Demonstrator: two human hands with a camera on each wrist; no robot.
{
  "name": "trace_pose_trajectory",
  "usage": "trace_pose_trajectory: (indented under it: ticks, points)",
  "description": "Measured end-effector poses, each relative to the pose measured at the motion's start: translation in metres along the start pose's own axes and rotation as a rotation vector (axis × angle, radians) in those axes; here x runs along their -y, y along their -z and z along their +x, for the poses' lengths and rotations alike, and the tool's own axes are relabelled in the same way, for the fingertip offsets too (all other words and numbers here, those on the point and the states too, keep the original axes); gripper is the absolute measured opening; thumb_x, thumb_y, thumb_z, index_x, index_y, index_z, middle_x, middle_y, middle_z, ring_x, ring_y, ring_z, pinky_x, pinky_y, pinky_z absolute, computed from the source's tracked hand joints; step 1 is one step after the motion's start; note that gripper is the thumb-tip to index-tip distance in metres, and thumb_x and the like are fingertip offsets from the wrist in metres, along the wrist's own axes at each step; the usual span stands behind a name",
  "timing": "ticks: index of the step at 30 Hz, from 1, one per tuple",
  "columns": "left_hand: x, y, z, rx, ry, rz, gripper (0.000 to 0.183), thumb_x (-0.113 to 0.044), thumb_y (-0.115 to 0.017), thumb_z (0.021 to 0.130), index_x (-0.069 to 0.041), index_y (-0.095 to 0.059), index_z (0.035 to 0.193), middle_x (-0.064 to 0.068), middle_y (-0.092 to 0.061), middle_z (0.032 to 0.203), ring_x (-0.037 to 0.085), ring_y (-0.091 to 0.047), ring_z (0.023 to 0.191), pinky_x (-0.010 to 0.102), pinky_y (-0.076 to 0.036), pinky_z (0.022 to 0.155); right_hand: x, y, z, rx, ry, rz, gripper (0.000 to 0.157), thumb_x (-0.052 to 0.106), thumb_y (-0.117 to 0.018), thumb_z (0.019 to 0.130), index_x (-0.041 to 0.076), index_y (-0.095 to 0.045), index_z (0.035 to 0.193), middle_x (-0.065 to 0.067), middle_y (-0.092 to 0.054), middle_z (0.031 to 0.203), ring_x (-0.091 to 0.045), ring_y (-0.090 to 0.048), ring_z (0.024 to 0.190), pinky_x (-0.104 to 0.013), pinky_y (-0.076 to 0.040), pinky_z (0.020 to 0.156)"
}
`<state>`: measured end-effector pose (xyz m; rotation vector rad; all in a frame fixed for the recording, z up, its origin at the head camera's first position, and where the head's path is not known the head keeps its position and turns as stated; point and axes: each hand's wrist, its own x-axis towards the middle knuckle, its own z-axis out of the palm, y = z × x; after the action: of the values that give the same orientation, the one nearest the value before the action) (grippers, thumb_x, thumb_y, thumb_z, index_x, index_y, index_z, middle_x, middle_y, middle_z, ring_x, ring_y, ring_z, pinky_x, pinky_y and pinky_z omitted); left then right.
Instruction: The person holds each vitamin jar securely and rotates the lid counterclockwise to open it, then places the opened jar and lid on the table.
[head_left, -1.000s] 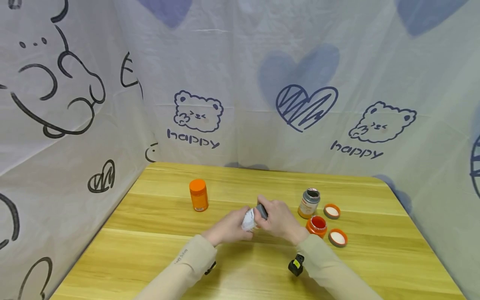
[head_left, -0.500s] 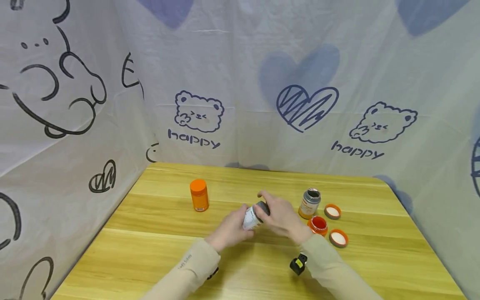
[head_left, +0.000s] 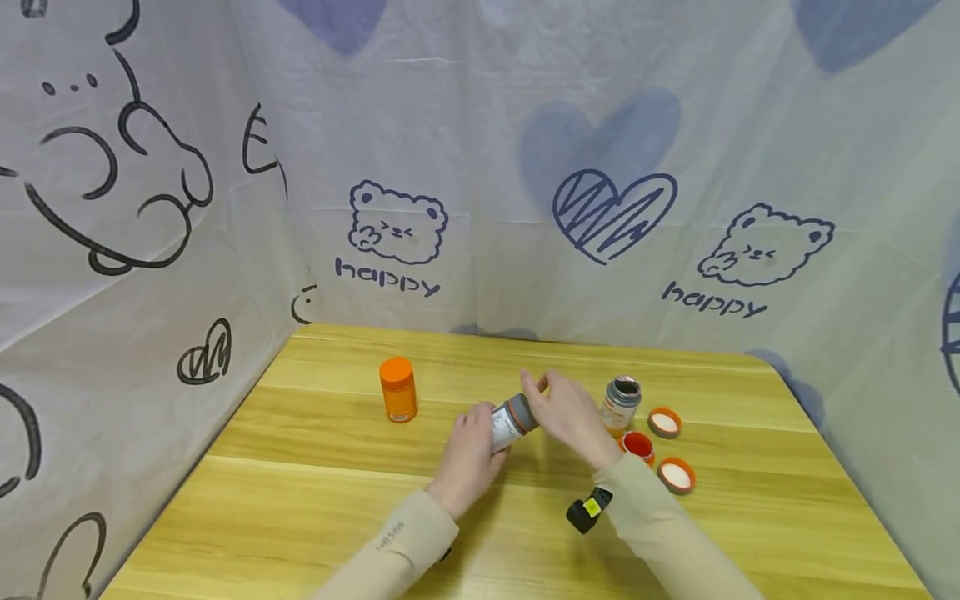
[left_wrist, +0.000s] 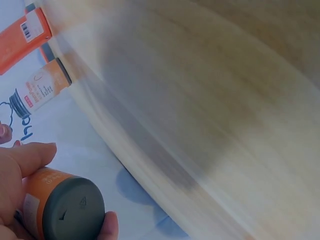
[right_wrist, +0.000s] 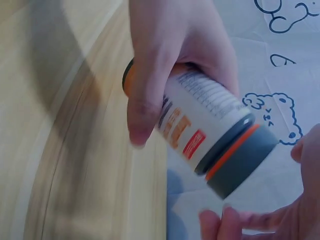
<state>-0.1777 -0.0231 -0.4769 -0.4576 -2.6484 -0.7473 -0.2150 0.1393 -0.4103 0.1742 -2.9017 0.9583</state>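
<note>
My left hand [head_left: 467, 454] grips a white-labelled jar [head_left: 507, 427] above the table. The jar lies tilted, its grey lid [right_wrist: 242, 162] pointing up and right, with a thin orange ring below it. In the left wrist view the jar's dark base [left_wrist: 74, 212] faces the camera. Just beyond the lid is my right hand [head_left: 568, 412], fingers loosely bent and apart from it; the right wrist view shows a gap between fingertips [right_wrist: 225, 222] and lid.
To the right stand an uncapped grey-necked jar [head_left: 619, 408] and an uncapped orange-red jar [head_left: 637, 450]. Beside them two lids [head_left: 664, 422] lie with white insides up. An orange capped jar [head_left: 398, 392] stands at the left. A printed cloth [head_left: 480, 167] hangs behind the table [head_left: 315, 500].
My right hand was on the grey lid and has come off it, moving up and right. The left hand has turned around the jar, which stays in its grip.
</note>
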Motion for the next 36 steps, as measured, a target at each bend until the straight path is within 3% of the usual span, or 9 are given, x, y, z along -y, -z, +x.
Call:
trace_pose_trajectory:
  ticks: [7, 14, 30, 33, 36]
  points:
    - [-0.002, -0.006, -0.001, -0.063, -0.047, 0.122, 0.055, -0.013, -0.085, 0.08, 0.002, -0.052, 0.122, 0.015, -0.064, 0.108, 0.025, -0.061, 0.093, 0.036, -0.052, 0.084, 0.01, -0.005, 0.0, 0.082, -0.024, -0.066, 0.055, 0.055, -0.038, 0.102, 0.007, -0.06, 0.087, -0.008, -0.062, 0.074, -0.022, -0.056, 0.061, -0.031, -0.041, 0.054]
    - [-0.003, -0.005, -0.001, -0.048, -0.062, 0.169, 0.058, -0.016, -0.085, 0.08, 0.001, -0.051, 0.124, 0.014, -0.063, 0.109, 0.024, -0.059, 0.093, 0.034, -0.052, 0.083, 0.014, -0.011, -0.003, 0.14, -0.061, -0.05, 0.058, 0.058, -0.035, 0.102, 0.008, -0.06, 0.088, -0.008, -0.062, 0.068, -0.02, -0.057, 0.051, -0.03, -0.041, 0.046]
    - [-0.004, -0.003, -0.001, -0.05, -0.071, 0.17, 0.056, -0.017, -0.085, 0.081, 0.0, -0.051, 0.123, 0.013, -0.063, 0.108, 0.023, -0.058, 0.092, 0.034, -0.051, 0.08, 0.011, -0.022, -0.007, 0.06, 0.013, -0.021, 0.046, 0.043, -0.041, 0.103, 0.011, -0.057, 0.074, -0.005, -0.056, 0.064, -0.017, -0.048, 0.051, -0.027, -0.037, 0.045]
    - [-0.003, -0.003, -0.002, -0.031, -0.079, 0.156, 0.056, -0.017, -0.084, 0.081, 0.0, -0.051, 0.123, 0.013, -0.063, 0.109, 0.023, -0.059, 0.094, 0.035, -0.051, 0.084, 0.01, -0.023, -0.008, 0.046, 0.046, -0.026, 0.044, 0.041, -0.041, 0.103, 0.011, -0.055, 0.073, -0.004, -0.055, 0.063, -0.016, -0.047, 0.051, -0.028, -0.036, 0.044]
    - [0.0, 0.0, -0.001, 0.021, -0.077, 0.078, 0.054, -0.015, -0.083, 0.083, 0.001, -0.051, 0.123, 0.013, -0.063, 0.111, 0.024, -0.059, 0.096, 0.036, -0.051, 0.087, 0.006, -0.025, -0.008, 0.018, 0.114, -0.053, 0.041, 0.038, -0.043, 0.103, 0.012, -0.054, 0.072, -0.003, -0.052, 0.062, -0.015, -0.046, 0.051, -0.028, -0.035, 0.045]
